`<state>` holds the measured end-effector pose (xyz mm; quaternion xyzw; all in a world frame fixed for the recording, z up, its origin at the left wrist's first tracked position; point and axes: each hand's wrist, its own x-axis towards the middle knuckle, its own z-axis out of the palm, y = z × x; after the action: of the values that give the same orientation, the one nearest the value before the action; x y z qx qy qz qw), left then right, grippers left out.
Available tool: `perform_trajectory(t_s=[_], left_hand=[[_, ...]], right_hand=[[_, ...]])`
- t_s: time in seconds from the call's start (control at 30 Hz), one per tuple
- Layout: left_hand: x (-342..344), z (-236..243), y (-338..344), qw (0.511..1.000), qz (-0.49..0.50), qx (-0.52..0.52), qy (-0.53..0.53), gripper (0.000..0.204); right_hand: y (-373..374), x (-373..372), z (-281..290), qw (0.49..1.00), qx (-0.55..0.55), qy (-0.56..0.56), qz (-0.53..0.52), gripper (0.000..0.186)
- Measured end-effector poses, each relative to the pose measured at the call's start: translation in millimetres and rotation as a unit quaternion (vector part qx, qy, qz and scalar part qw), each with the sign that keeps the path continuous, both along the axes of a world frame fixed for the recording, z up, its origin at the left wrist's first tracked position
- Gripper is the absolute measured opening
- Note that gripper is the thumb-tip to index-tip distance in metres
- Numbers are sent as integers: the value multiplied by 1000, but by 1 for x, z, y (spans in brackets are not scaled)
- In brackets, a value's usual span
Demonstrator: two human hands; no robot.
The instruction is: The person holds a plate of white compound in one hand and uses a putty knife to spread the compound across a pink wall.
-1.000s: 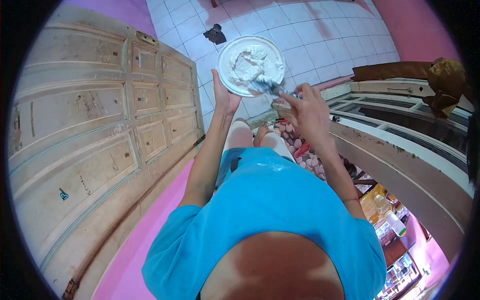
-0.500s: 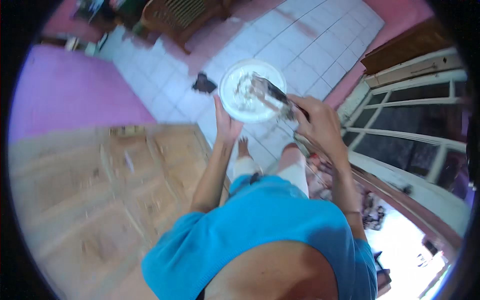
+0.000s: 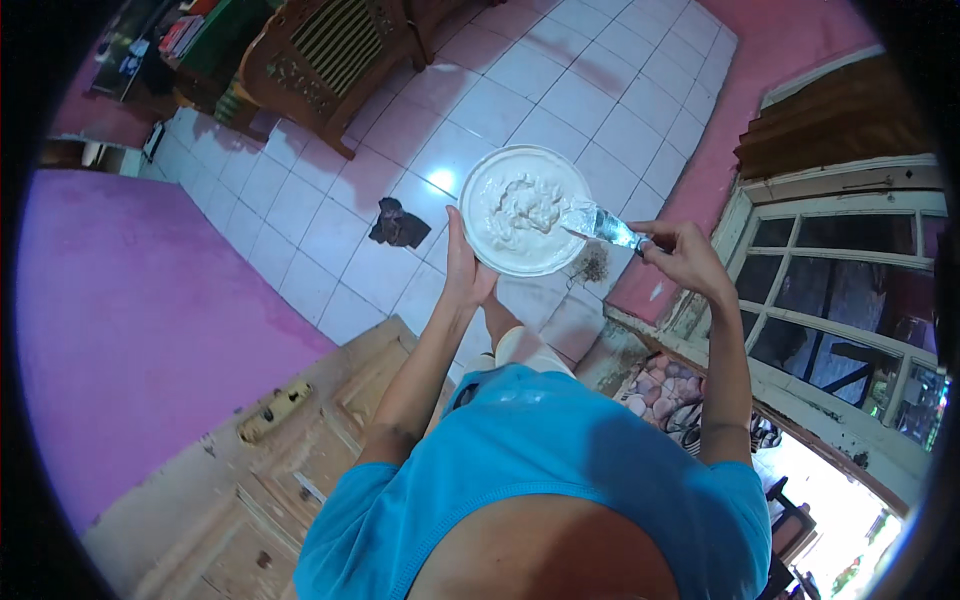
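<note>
A round white plate or lid is held out in front of me, carrying a lumpy mound of thick white paste. My left hand grips it at the lower left, with the thumb up along the edge and the other fingers mostly hidden underneath. My right hand is closed around the end of a shiny putty knife. The knife's blade lies over the plate's right side, its tip at the edge of the paste and apparently smeared white.
A dark crumpled cloth lies on the white tiled floor. Ahead stands a carved wooden chair. A worn wooden door is at my left, a paned window frame at my right. Shoes sit by a pebble-patterned mat.
The putty knife has drawn back from over the plate's middle toward its right edge, my right hand moving rightward. My left hand still holds the plate. The whole view has shifted.
</note>
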<state>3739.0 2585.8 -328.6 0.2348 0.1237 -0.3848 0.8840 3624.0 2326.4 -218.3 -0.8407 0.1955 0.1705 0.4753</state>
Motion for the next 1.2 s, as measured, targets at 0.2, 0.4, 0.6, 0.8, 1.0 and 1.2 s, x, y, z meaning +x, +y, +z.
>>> perform_trajectory(t_s=[0.2,0.4,0.6,0.8,1.0,1.2], left_hand=[[96,19,-2,992,-105,51,-48,72],[177,27,-21,978,-199,40,-40,69],[266,25,-74,984,-166,70,-9,66],[358,33,-136,978,-209,6,-21,65],[429,40,-204,945,-322,18,-49,66],[496,52,-303,901,-420,60,-89,66]], right_hand=[[-24,95,-16,996,53,-63,22,38],[-27,182,-6,992,-36,-96,79,37],[-25,237,26,919,-296,-248,86,31],[-47,292,50,820,-483,-295,84,32],[-139,339,74,938,-318,-134,-36,27],[-263,402,64,978,-195,-39,-54,31]])
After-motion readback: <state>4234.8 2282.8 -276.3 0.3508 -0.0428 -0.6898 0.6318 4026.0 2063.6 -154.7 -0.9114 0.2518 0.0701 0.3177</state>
